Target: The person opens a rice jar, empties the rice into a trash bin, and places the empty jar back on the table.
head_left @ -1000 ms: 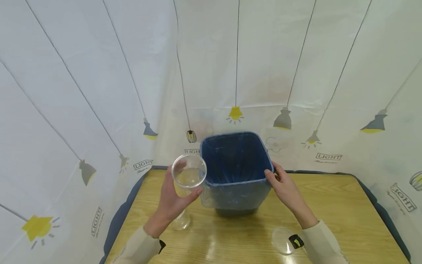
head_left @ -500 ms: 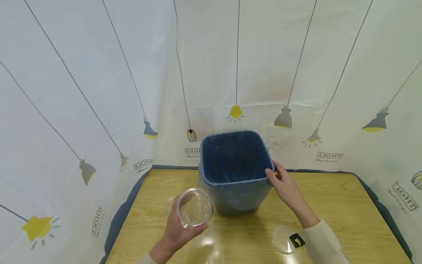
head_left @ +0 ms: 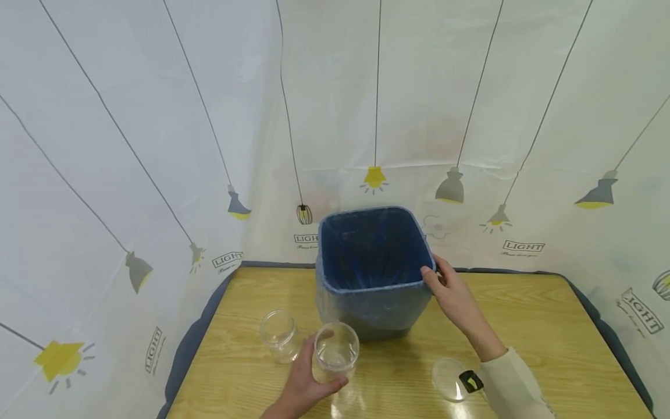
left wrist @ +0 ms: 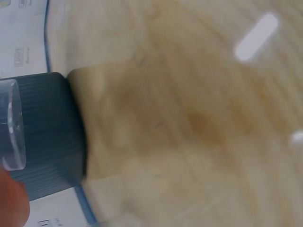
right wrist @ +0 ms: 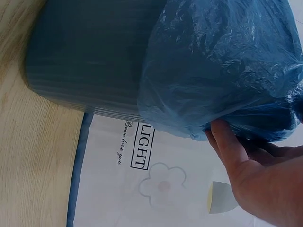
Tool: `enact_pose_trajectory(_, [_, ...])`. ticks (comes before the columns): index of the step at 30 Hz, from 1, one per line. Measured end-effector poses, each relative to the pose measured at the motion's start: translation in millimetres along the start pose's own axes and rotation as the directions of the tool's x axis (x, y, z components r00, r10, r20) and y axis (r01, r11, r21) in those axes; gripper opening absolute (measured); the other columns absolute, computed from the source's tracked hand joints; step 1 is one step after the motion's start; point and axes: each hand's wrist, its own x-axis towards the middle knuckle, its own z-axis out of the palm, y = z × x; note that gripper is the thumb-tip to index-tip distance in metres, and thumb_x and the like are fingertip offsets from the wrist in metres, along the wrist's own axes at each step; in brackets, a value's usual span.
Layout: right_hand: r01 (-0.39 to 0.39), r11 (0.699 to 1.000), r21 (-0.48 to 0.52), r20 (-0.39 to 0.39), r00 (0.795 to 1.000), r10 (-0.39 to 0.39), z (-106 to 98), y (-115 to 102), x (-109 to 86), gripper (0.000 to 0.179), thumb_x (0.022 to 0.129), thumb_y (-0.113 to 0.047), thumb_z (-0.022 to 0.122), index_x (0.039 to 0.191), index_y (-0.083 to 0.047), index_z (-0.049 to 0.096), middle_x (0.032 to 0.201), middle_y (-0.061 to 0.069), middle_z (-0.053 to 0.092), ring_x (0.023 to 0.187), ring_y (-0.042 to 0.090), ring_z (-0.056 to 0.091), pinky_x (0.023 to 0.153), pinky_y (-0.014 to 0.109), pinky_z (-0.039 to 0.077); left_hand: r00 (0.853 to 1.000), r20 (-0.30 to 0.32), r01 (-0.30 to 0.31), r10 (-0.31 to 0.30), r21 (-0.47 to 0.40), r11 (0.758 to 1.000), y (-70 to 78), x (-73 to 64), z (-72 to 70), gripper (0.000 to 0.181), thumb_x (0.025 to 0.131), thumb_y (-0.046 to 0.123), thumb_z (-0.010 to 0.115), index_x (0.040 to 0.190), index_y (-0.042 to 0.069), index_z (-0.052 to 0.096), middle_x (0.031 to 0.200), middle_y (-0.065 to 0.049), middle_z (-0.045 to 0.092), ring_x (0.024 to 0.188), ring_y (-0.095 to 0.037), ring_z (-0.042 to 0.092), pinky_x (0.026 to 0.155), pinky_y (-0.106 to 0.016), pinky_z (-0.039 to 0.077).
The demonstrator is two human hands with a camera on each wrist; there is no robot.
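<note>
My left hand (head_left: 306,381) holds a clear plastic jar (head_left: 337,349), with fingers and thumb curved round its side and its round mouth facing up. The jar is in front of the bin's near left side. In the left wrist view, only the jar's edge (left wrist: 18,127) and a fingertip (left wrist: 13,201) show. My right hand (head_left: 455,299) grips the near right corner of the dark blue bin (head_left: 377,314), thumb over the rim. Thin blue bag film (right wrist: 203,71) lines the bin and is folded down over its outside. Inside the bin, only the liner shows.
A second clear jar (head_left: 282,337) stands on the wooden table (head_left: 251,291) left of my left hand. A clear round lid (head_left: 446,379) lies near my right sleeve (head_left: 510,378). White sheeting (head_left: 335,87) printed with lamps closes off the back and sides.
My left hand has brought the held jar down and toward me, from beside the bin's rim to low in front of it. The second jar is now uncovered. My right hand stays on the rim.
</note>
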Motion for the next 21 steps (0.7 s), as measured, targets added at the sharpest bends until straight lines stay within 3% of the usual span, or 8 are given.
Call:
enact_pose_trajectory(4, [-0.016, 1.0, -0.002, -0.01, 1.0, 0.016, 1, 2, -0.1, 0.071, 0.11, -0.044, 0.045, 0.161, 0.001, 0.026, 0.161, 0.027, 0.035, 0.139, 0.046, 0.048, 0.106, 0.06, 0.046, 0.988, 0.075, 0.137, -0.132, -0.056, 0.989, -7.8, -7.9, 10.5, 0.09, 0.071, 0.039, 0.094, 0.145, 0.008, 0.052, 0.138, -0.007, 0.062, 0.123, -0.027, 0.061, 0.103, -0.045, 0.05])
enact_pose_trajectory(7, [-0.029, 1.0, -0.009, -0.024, 0.999, 0.029, 2, 3, 0.0, 0.072, 0.109, -0.047, 0.045, 0.162, 0.0, 0.027, 0.161, 0.026, 0.035, 0.138, 0.046, 0.048, 0.104, 0.059, 0.047, 0.978, 0.126, 0.182, -0.168, -0.105, 0.978, -12.2, -11.5, 15.2, 0.093, 0.072, 0.033, 0.094, 0.147, 0.005, 0.048, 0.141, -0.011, 0.06, 0.126, -0.031, 0.059, 0.106, -0.048, 0.048])
enact_pose_trajectory(12, [-0.023, 0.999, -0.026, -0.04, 0.999, 0.022, 2, 6, 0.0, 0.072, 0.109, -0.047, 0.045, 0.161, 0.0, 0.028, 0.161, 0.026, 0.036, 0.138, 0.046, 0.049, 0.104, 0.059, 0.047, 0.963, 0.195, 0.217, -0.185, -0.161, 0.963, -19.3, -17.1, 19.0, 0.093, 0.072, 0.024, 0.095, 0.147, 0.002, 0.043, 0.14, -0.015, 0.057, 0.127, -0.036, 0.056, 0.108, -0.051, 0.045])
enact_pose_trajectory(21, [-0.002, 0.999, -0.046, -0.06, 0.998, 0.0, 3, 12, -1.9, 0.067, 0.111, -0.044, 0.043, 0.161, -0.001, 0.03, 0.159, 0.025, 0.039, 0.139, 0.046, 0.047, 0.107, 0.062, 0.043, 0.95, 0.247, 0.218, -0.192, -0.082, 0.972, -33.3, -25.7, 23.9, 0.093, 0.075, 0.028, 0.093, 0.146, -0.001, 0.041, 0.141, -0.017, 0.055, 0.128, -0.04, 0.055, 0.109, -0.048, 0.045])
